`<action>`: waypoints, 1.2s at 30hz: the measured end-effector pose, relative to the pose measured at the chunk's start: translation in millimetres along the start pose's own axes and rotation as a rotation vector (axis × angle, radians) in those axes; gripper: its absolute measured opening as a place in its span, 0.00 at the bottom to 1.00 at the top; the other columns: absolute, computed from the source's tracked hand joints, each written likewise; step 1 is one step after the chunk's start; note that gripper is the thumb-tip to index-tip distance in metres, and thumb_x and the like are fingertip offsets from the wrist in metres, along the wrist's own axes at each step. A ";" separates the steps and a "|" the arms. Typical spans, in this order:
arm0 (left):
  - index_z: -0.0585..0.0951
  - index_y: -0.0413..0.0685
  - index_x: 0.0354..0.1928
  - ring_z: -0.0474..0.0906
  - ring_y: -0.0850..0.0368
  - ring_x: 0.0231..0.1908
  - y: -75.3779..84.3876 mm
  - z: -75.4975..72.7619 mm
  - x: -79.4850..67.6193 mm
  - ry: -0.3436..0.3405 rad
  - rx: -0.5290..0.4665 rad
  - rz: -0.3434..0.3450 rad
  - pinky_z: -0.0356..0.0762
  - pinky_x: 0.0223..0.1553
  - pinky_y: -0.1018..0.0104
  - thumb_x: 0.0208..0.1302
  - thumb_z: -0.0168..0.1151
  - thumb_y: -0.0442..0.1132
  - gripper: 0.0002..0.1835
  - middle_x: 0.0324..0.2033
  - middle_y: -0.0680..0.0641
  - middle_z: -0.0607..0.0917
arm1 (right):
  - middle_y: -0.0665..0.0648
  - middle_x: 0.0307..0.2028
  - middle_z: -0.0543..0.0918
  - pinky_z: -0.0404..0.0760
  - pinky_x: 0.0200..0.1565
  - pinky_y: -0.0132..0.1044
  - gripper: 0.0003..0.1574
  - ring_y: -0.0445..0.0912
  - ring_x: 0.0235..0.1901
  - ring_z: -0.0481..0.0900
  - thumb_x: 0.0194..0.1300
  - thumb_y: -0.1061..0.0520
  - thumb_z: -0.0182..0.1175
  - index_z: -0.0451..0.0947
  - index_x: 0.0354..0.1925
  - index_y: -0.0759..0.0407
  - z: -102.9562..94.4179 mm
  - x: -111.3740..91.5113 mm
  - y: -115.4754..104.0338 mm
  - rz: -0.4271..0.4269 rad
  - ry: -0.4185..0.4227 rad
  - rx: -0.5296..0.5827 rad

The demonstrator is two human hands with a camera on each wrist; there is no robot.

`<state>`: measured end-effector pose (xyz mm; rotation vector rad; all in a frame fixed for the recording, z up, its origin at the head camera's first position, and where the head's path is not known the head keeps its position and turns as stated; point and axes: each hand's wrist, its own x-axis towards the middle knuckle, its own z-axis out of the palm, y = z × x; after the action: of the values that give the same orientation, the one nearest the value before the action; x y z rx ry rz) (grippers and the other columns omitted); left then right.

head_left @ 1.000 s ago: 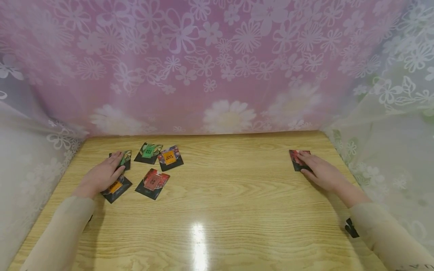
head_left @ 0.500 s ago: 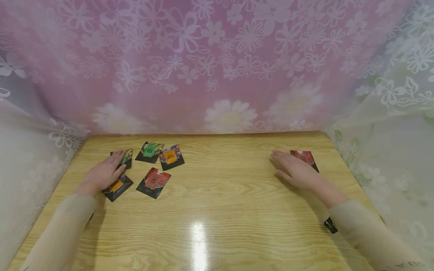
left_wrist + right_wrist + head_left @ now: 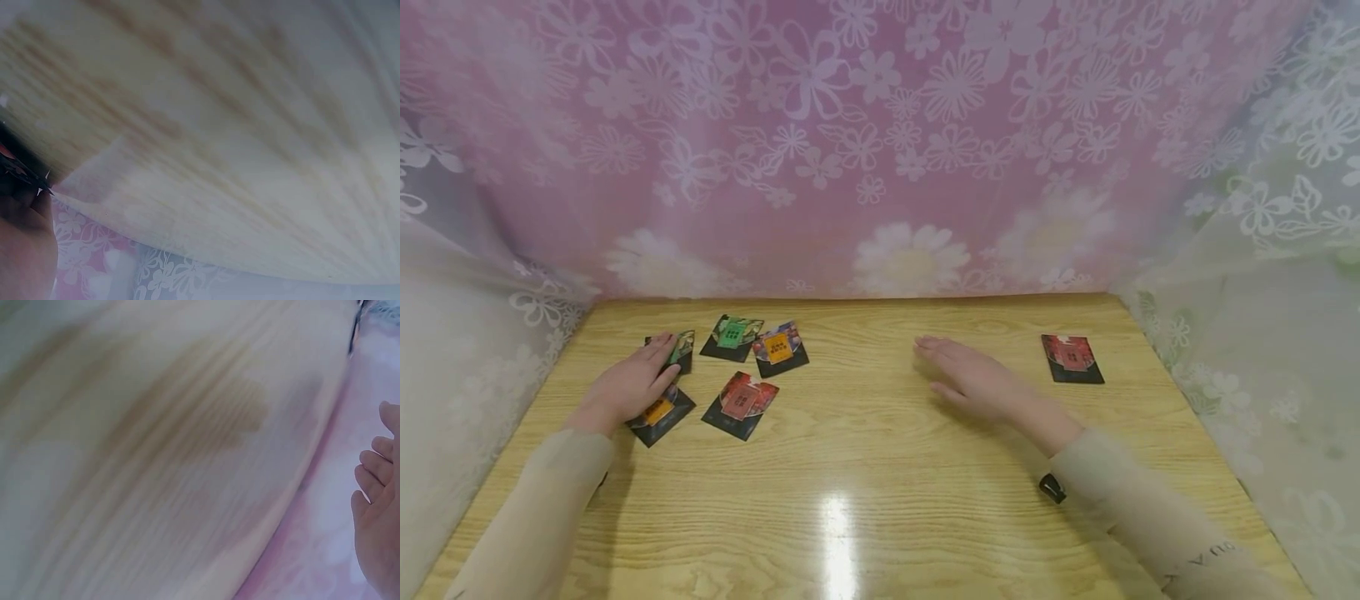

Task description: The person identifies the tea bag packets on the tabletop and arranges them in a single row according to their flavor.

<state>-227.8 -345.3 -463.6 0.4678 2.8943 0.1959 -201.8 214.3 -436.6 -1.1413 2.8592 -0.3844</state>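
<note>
In the head view my left hand (image 3: 632,385) lies palm down at the table's left, its fingers extended over a green-labelled black packet (image 3: 683,350). Under its thumb side lies an orange-labelled packet (image 3: 662,414), partly covered by the hand. My right hand (image 3: 973,379) is over the middle of the table with straight fingers and holds nothing; the right wrist view also shows this hand (image 3: 378,494) with bare, spread fingers. Off to its right a red-labelled packet (image 3: 1072,359) lies flat. In the left wrist view only the edge of the left hand (image 3: 25,250) shows, next to dark packets.
Right of the left hand lie another green-labelled packet (image 3: 732,337), an orange-labelled packet (image 3: 780,348) and a red-labelled packet (image 3: 741,405). The wood-grain table (image 3: 880,483) ends at a pink flowered curtain (image 3: 880,167) behind, with sheer white cloth at both sides.
My right hand has left the red-labelled packet at the right and moved left to mid-table; that packet, shifted slightly at first, now shows whole. My left hand stays in place.
</note>
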 end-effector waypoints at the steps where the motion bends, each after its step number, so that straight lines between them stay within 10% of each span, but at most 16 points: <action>1: 0.51 0.28 0.83 0.52 0.21 0.78 -0.6 0.3 0.2 0.001 0.001 0.000 0.56 0.77 0.27 0.89 0.36 0.55 0.39 0.80 0.22 0.53 | 0.64 0.81 0.63 0.62 0.82 0.58 0.41 0.60 0.81 0.63 0.81 0.51 0.59 0.59 0.82 0.64 2.3 5.6 -3.8 -0.013 -0.001 0.002; 36: 0.49 0.30 0.83 0.51 0.22 0.79 -3.8 5.1 1.9 -0.008 0.003 -0.013 0.54 0.78 0.28 0.88 0.35 0.57 0.40 0.81 0.23 0.52 | 0.51 0.85 0.57 0.56 0.85 0.41 0.39 0.47 0.84 0.56 0.86 0.42 0.47 0.53 0.86 0.50 61.8 154.1 -144.5 -0.216 -0.200 -0.051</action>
<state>-229.5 -347.7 -469.5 0.4492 2.8898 0.1867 -209.0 -5.0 -452.9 -1.4159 2.5980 -0.1920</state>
